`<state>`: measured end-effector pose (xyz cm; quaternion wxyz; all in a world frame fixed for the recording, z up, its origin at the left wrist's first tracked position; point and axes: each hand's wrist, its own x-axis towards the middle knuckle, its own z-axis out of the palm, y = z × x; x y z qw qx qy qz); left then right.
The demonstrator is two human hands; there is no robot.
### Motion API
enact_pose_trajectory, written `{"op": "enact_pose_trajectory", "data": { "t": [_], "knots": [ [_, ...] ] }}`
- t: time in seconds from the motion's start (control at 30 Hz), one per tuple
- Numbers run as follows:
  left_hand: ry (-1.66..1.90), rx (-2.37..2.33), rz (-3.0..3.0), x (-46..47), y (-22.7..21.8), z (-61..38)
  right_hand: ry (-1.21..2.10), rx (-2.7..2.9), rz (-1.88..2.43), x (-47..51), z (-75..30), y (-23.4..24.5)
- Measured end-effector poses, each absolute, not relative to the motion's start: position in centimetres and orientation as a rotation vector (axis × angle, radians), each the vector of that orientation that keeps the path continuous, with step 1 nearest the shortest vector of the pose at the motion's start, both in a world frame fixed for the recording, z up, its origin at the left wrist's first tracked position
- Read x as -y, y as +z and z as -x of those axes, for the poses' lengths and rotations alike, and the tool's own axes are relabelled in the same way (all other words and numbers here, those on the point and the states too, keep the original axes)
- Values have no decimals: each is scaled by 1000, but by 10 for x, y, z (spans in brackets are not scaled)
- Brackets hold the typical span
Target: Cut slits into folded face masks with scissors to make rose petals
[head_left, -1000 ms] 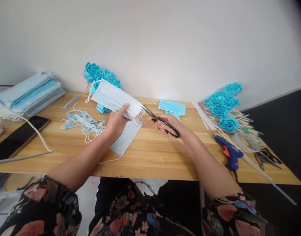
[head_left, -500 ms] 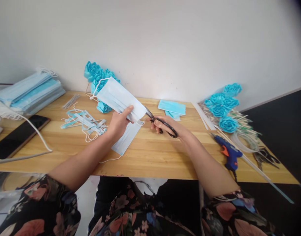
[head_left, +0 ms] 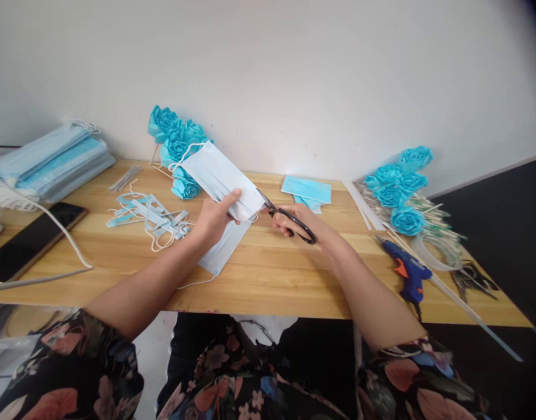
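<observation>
Head view. Left hand (head_left: 215,219): grip pinching a pale face mask (head_left: 215,172), thumb flat on the near face, fingers behind. Mask is held above the surface (head_left: 285,286), tilted, its upper left end in front of a cluster of blue flowers (head_left: 165,123). White ear loop hangs from that end.

Right hand (head_left: 297,220): grip closed around the handles of black scissors (head_left: 273,209). Blades point up and left, tips at the lower right end of the face mask. Cannot tell how far the blades are parted.

Below the left hand: second mask (head_left: 221,251), lying flat, partly hidden by hand and held mask; one loop trails toward the near edge. Left of the wrist: tangled heap of cut strips and loops (head_left: 151,219). Behind the heap: small bundle of thin ties (head_left: 125,178).

Far left: stack of masks (head_left: 53,160); nearer, a dark phone (head_left: 35,242) with a pale cable (head_left: 31,282) looping across it.

Beyond the right hand: bright blue folded pieces (head_left: 306,189), overlapping. Right side: white strips (head_left: 364,207), second group of blue blooms (head_left: 394,185), blue glue gun (head_left: 408,271), clear coil (head_left: 431,252), dark hand tool (head_left: 475,280) near the right edge.
</observation>
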<state>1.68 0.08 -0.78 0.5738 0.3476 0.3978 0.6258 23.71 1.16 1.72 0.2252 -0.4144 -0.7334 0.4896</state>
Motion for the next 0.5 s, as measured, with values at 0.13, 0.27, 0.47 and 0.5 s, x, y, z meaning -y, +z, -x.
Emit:
{"op": "enact_pose_trajectory", "data": {
  "t": [0.13, 0.27, 0.47, 0.5],
  "knots": [
    [1472, -926, -814, -1, -7, -17, 1385, 1966, 1184, -9, -234, 21],
    [1464, -938, -827, -2, -7, -16, 1393, 1906, 1230, -7, -232, 23],
    [1466, -925, -825, -1, -9, -15, 1375, 1904, 1279, -7, -233, 25],
    [1468, -921, -825, -1, -9, -14, 1378, 1903, 1287, -8, -233, 25]
  ]
}}
